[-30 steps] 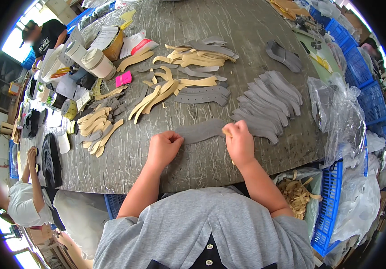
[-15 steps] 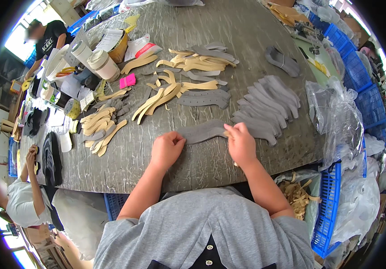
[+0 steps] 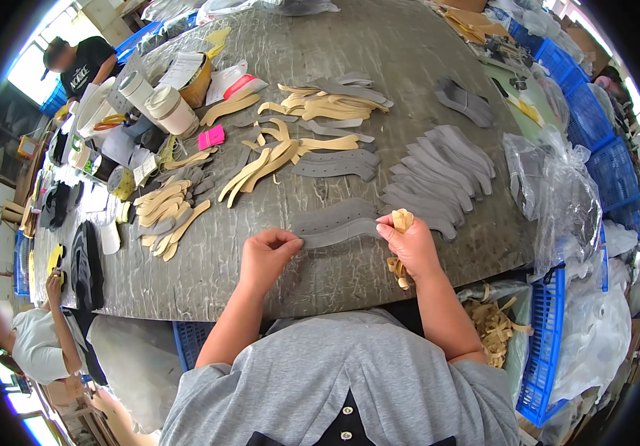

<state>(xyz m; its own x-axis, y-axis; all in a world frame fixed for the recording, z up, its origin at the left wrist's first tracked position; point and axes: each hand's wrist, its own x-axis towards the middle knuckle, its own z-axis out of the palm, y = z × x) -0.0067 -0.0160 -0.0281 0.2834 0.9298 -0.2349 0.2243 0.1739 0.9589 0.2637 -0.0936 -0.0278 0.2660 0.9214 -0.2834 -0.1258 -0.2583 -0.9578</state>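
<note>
A grey curved strip [image 3: 340, 233] is stretched between my two hands, just in front of another grey curved piece [image 3: 327, 214] on the table. At its left end, the thumb and fingers of my left hand [image 3: 268, 259] are pinched together. My right hand [image 3: 415, 245] is closed round a crumpled bunch of tan strips [image 3: 401, 220], which sticks out above and below the fist. That hand's thumb and forefinger also meet the right end of the grey strip. Fanned grey curved pieces [image 3: 442, 175] lie beyond my right hand.
Tan and grey strips [image 3: 171, 208] lie in heaps at left. A pink block [image 3: 211, 136], white jars [image 3: 171, 108] and a tub stand farther back. Clear plastic bags [image 3: 554, 186] and blue crates [image 3: 543, 342] line the right side. Two people work at left.
My right hand has turned, bringing the tan bunch into plain sight. A grey strip now shows drawn toward me from the piece behind it. My left hand has shifted slightly left.
</note>
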